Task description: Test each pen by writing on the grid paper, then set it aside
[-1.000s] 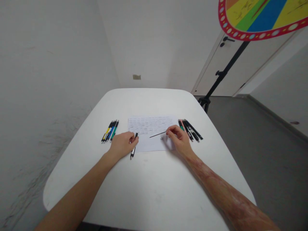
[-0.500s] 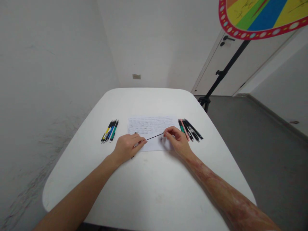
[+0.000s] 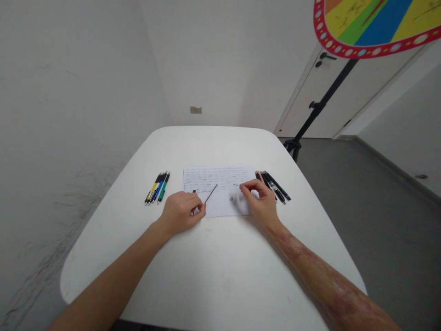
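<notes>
Over the lower left of a written sheet of paper (image 3: 220, 209), my left hand (image 3: 182, 211) pinches a thin dark pen refill (image 3: 211, 193), which slants up and to the right. Part of a black pen piece (image 3: 194, 191) shows behind that hand; the rest is hidden. My right hand (image 3: 260, 200) is closed in a pinch above the paper's right side. A tiny thin piece (image 3: 236, 185), which looks like a pen spring, sticks out left of its fingertips. On the paper between the hands lies a small dark pen part (image 3: 231, 198).
A row of several pens (image 3: 158, 188) lies left of the paper. More pens (image 3: 275, 186) lie on the right, partly behind my right hand. The white table (image 3: 220, 271) has rounded corners. Beyond it on the right stands a colourful wheel (image 3: 375, 27) on a black stand (image 3: 317, 110).
The refill has come away from my right fingers and now tilts more steeply in my left hand. My right hand has shifted slightly, with the tiny piece showing at its fingertips.
</notes>
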### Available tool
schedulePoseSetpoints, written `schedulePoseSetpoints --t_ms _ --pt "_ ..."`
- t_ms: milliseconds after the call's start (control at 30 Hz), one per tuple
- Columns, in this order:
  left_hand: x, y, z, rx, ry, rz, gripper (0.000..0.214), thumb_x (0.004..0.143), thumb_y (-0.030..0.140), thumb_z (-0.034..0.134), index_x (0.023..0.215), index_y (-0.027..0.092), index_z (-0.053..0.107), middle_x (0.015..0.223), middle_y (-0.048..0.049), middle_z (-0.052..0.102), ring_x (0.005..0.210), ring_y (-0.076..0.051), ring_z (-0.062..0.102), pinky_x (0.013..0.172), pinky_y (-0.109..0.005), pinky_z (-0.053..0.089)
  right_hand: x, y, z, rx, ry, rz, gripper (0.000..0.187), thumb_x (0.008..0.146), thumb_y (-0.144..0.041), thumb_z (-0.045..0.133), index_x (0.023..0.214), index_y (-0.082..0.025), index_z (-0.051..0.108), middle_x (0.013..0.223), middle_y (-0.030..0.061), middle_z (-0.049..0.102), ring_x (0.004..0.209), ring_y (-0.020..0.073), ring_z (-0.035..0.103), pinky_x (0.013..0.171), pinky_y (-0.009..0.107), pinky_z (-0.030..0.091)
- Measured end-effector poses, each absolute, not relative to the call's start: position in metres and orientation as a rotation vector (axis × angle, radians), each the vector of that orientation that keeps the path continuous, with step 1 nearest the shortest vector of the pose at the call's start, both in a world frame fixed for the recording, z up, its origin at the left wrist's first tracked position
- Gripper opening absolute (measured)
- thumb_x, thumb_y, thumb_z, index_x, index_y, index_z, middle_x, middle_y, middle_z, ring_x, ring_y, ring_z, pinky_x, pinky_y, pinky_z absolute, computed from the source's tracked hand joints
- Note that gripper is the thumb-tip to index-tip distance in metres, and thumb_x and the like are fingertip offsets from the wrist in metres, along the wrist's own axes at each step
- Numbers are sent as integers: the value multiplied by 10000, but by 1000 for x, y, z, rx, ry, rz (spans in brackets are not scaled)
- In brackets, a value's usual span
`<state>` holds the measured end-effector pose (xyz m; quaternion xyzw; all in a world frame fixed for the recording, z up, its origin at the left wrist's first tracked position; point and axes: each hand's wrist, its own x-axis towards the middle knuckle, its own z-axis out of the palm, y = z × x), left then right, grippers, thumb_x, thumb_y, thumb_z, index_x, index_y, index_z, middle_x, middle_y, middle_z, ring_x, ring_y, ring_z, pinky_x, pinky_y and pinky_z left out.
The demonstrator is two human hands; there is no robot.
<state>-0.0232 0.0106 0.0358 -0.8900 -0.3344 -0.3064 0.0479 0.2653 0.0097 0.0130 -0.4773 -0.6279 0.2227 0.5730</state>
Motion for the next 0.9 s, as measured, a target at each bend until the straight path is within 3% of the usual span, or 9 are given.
schedulePoseSetpoints --t_ms 167,433,700,900 --pt "-18 6 31 -2694 -979 -875 301 912 185 639 619 213 577 606 15 641 571 -146 552 634 -334 379 254 1 22 -1010 -1986 176 117 1029 -221 677 916 -237 702 808 31 719 778 218 624 758 403 462" --pt "-15 7 28 -2817 -933 -782 309 919 192 627 616 206 565 596 22 642 584 -143 573 665 -344 372 246 -1 21 -1078 -2356 -79 137 1016 -176 676 885 -207 700 874 65 724 871 246 590 855 412 423" --pt "-19 6 31 -2871 -1059 -682 315 938 291 640 640 208 584 624 6 664 597 -152 581 681 -341 379 247 -3 26 -1134 -2368 48 63 989 -205 682 930 -214 701 925 70 731 920 257 596 894 425 426" --pt "-33 17 37 -2632 -1643 -592 325 991 410 600 731 216 618 630 -10 651 632 -188 616 656 -320 335 259 4 19 -1088 -2011 385 97 943 -146 585 950 -225 641 944 64 695 920 247 609 860 415 454"
